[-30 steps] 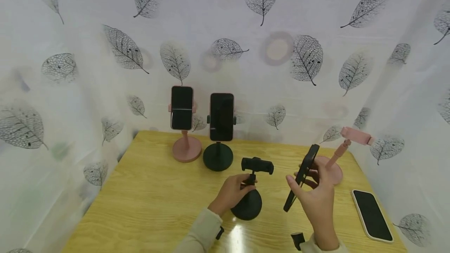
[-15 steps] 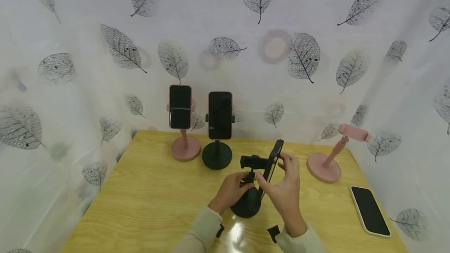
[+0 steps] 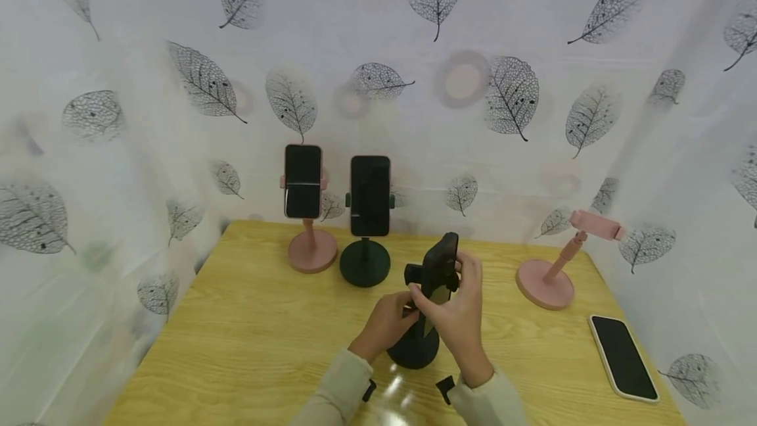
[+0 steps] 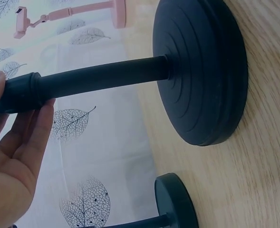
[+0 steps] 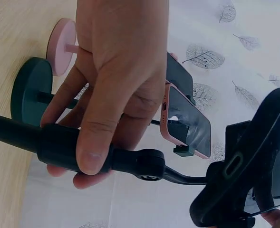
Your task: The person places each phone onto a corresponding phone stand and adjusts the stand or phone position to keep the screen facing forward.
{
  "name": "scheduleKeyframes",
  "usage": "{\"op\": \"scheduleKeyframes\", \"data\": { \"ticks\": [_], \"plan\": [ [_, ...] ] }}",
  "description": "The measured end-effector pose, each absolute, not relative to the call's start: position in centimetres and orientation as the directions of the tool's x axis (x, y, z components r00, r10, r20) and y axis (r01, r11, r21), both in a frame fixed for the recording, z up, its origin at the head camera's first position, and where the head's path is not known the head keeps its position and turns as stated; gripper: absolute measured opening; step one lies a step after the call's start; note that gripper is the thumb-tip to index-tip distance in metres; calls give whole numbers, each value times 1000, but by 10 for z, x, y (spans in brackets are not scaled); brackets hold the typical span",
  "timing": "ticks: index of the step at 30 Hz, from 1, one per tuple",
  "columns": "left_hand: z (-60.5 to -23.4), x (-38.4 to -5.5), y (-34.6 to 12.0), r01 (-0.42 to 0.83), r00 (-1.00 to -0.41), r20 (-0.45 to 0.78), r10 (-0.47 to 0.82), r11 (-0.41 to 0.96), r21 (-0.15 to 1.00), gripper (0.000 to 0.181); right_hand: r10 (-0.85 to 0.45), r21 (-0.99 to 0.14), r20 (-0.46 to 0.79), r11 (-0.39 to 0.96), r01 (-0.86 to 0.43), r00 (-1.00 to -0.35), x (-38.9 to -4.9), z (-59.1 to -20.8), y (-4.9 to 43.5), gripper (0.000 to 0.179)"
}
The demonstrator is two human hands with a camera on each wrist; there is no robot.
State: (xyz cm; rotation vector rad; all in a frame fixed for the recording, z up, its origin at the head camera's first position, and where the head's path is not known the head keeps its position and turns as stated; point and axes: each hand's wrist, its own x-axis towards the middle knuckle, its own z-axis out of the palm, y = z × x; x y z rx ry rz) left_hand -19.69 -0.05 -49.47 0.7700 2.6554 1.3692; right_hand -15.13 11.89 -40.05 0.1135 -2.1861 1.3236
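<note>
In the head view, my left hand [image 3: 383, 326] grips the upper pole of a black phone stand, whose round base [image 3: 414, 351] rests on the wooden table. Seen from the left wrist, thumb and fingers wrap the pole's collar [image 4: 20, 93]. A phone in a black case [image 3: 440, 260] is held upright by its edges in my right hand [image 3: 460, 321]. It overlaps the stand's clamp [image 3: 413, 274], hiding most of it. In the right wrist view the cased phone [image 5: 232, 164] stands close against the clamp, with right fingertips [image 5: 276, 217] at its lower edge.
Behind stand a pink stand [image 3: 313, 252] and a dark green stand [image 3: 365, 264], each bearing a phone. A pink stand with a bare clamp [image 3: 545, 283] is at the right. A white-edged phone [image 3: 623, 358] lies near the right table edge. Leaf-patterned curtain surrounds the table.
My right hand has carried the black phone leftward, from beside the right pink stand to the black stand's clamp. My left hand keeps its grip on the pole.
</note>
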Motion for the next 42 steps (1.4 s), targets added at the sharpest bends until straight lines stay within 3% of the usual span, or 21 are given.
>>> {"op": "scheduleKeyframes", "data": {
  "ticks": [11, 22, 29, 42],
  "plan": [
    [-494, -196, -2, 451, -873, 206, 442, 571, 686, 19, 312, -836, 427, 493, -240, -849, -153, -405, 108, 84],
    [-490, -192, 0, 459, -866, 200, 458, 572, 680, 21, 376, -880, 342, 450, -153, -861, -157, -402, 105, 78],
    [-492, -198, -4, 534, -821, 245, 516, 544, 647, 19, 382, -881, 335, 451, -143, -861, -157, -404, 108, 76],
    [-495, -204, -7, 479, -814, 191, 548, 450, 754, 22, 395, -865, 333, 490, -110, -856, -159, -407, 107, 79]
  ]
}}
